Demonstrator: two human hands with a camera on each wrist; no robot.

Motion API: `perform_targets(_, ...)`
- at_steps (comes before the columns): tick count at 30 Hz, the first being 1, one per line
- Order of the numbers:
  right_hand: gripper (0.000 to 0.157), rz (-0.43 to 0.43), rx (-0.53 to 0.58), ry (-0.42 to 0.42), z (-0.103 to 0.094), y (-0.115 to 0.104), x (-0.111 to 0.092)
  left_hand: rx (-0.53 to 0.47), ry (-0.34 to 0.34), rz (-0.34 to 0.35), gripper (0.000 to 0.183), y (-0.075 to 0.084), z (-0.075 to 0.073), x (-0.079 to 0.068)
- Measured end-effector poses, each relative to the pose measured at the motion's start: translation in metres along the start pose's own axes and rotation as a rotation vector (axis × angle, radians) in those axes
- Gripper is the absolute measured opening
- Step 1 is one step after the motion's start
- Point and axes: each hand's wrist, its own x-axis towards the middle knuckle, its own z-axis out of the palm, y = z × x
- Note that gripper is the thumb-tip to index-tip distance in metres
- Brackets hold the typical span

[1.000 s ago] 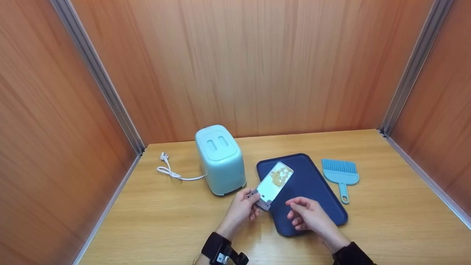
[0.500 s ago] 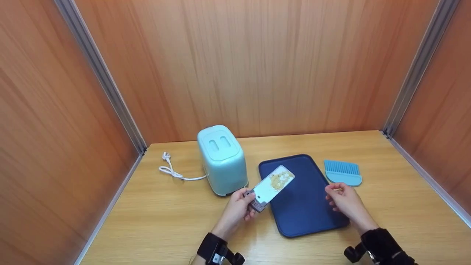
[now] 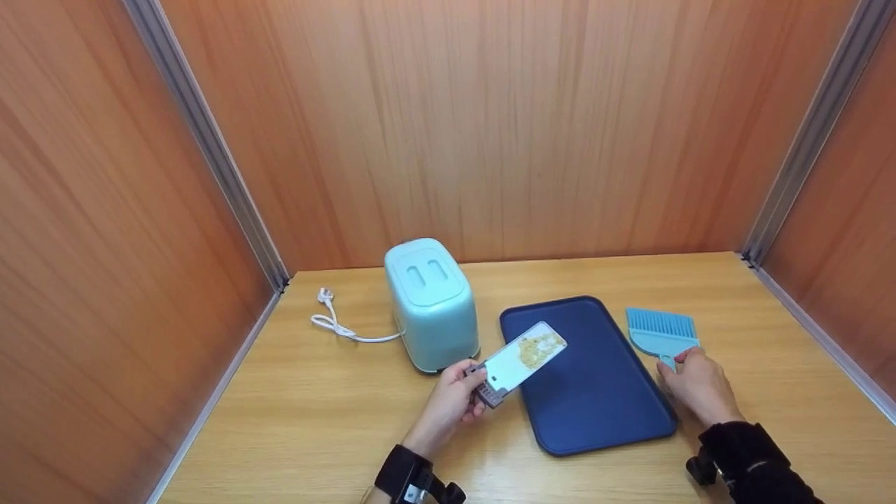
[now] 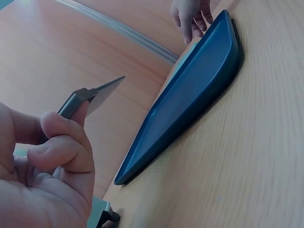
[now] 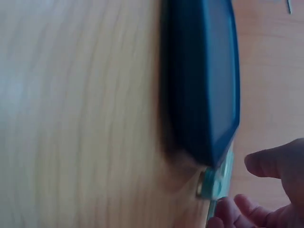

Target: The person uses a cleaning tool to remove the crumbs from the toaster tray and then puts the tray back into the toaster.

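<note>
In the head view's lower centre, we see the left hand [image 3: 453, 399] gripping the plate [image 3: 507, 365] by its grey end; the plate's smooth, flat, crumb-strewn face slants over the navy tray [image 3: 595, 399]. Lower right, the right hand [image 3: 701, 385], thumb and fingers parted, is at the ribbed blue brush's [image 3: 663, 334] handle; we cannot confirm contact.

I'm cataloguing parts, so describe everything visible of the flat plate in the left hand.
The flat plate is thin, rectangular and pale, apparently metal, with rounded far corners, a small dark mark and a thicker dark grey end piece. Yellowish crumbs lie over its far part. The left hand grips the grey end, thumb on top. The flat plate is held in the air, its far end overlapping the navy tray in the head view.
</note>
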Motion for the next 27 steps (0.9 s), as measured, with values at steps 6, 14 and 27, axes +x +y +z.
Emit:
perform_targets(6,0.061,0.028,-0.093,-0.055,0.0,0.009,0.005,-0.008,0.016,-0.003,0.021,-0.001,-0.003,-0.001)
perform_targets(14,0.037,0.011,-0.149,-0.013,-0.005,0.01,0.003,-0.004,0.009,0.011,0.018,-0.001,-0.001,-0.001)
perform_targets(27,0.061,0.098,-0.005,-0.174,-0.014,0.028,0.009,-0.011,-0.009,-0.017,0.019,0.0,0.0,0.003)
